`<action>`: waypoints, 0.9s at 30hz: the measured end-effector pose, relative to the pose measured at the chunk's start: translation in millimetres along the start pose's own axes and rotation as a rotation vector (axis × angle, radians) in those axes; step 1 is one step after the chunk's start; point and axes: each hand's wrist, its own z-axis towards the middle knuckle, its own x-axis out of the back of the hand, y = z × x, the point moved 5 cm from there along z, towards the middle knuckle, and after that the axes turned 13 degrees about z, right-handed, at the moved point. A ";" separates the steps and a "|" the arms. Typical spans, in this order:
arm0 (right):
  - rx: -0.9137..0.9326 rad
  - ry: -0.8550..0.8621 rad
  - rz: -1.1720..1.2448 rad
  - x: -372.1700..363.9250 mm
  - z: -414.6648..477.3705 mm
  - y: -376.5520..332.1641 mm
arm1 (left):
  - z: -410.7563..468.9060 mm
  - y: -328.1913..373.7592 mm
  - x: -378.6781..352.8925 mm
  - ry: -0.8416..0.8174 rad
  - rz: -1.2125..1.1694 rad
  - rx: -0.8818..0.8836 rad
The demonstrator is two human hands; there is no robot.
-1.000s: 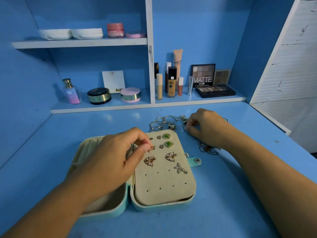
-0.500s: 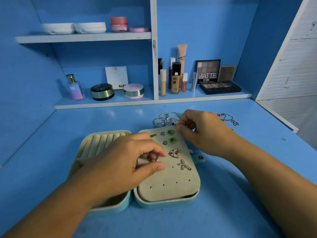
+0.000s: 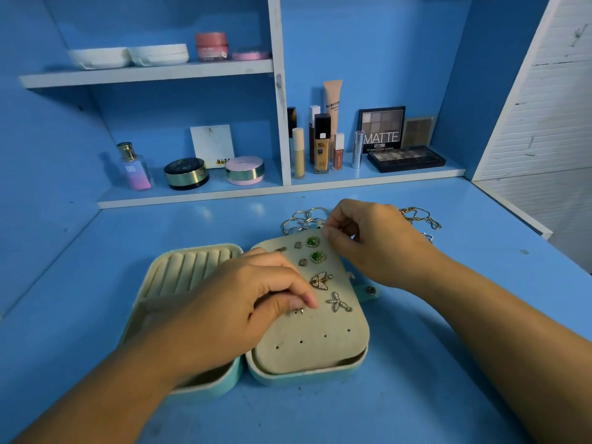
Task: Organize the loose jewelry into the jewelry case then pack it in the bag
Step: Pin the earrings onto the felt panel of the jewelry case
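Observation:
A teal jewelry case [image 3: 307,378] lies open on the blue table, its beige earring panel [image 3: 317,341] on the right and ring rolls [image 3: 189,267] on the left. Green stud earrings [image 3: 315,249], a butterfly earring [image 3: 320,281] and a dragonfly earring [image 3: 338,302] sit on the panel. My left hand [image 3: 246,302] pinches a small earring against the panel's left side. My right hand [image 3: 374,241] is at the panel's far right corner, fingertips pinched together on something tiny I cannot make out. Loose silver chains [image 3: 301,221] and a gold chain [image 3: 419,216] lie behind.
Behind the table, a low shelf [image 3: 288,189] holds a perfume bottle [image 3: 133,166], compacts, foundation tubes and eyeshadow palettes [image 3: 405,158]. An upper shelf carries white dishes and a pink jar. A white slatted wall [image 3: 551,91] stands at the right. No bag is in view.
My left hand slid down the panel from near the small studs to its middle left, still pinching an earring. My right hand moved from the chain pile to the panel's far corner.

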 end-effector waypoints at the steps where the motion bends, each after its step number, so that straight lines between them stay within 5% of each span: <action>1: 0.004 0.003 0.002 0.0 0.2 -0.3 | 0.5 0.6 -0.4 0.008 0.004 0.001; 19: -0.003 0.016 0.007 0.7 -0.7 -3.7 | -0.8 2.0 -5.9 0.006 -0.346 0.225; 27: -0.017 0.015 0.056 -1.1 -1.7 -4.0 | 1.0 1.3 -0.1 0.078 -0.086 0.190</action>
